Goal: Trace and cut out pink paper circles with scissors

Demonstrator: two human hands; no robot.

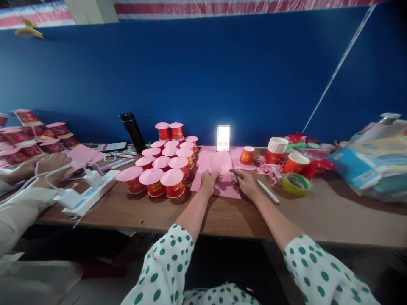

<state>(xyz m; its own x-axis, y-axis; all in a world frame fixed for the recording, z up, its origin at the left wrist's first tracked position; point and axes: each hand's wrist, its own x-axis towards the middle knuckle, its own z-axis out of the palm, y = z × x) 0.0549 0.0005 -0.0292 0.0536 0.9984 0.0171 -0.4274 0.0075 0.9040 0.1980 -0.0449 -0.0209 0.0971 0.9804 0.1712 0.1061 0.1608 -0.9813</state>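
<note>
Two hands meet over a pink paper sheet (pixel 227 191) that lies flat near the front edge of the wooden table (pixel 318 216), just right of a crowd of red paper cups with pink tops (pixel 162 173). The left hand (pixel 210 180) pinches the near rim of a pink paper disc (pixel 221 162), thumb on top, fingers tucked under, and lifts it slightly off the sheet. The right hand (pixel 246 183) is curled around the handles of the scissors (pixel 234 169), whose thin blades point away from the person along the disc's right edge. From where I stand I cannot tell whether the blades are parted.

Both forearms reach straight out from dotted sleeves and angle inward, with the wrists low and close to the tabletop.

As I judge it, the main risk is the blades wandering off the curve. The paper is thin, held at only one point, and could flop or twist as it is turned. The left fingertips also sit close to the cutting line and could be nicked. A left elbow swinging out could topple the capped cups.

A glowing phone (pixel 223 137) stands just beyond the disc, and a single red cup (pixel 246 155) stands beside it. A white pen (pixel 268 191) and a green tape roll (pixel 296 183) lie to the right. At far left a co-worker's hand (pixel 52 163) rests near a white power strip (pixel 87 195).
</note>
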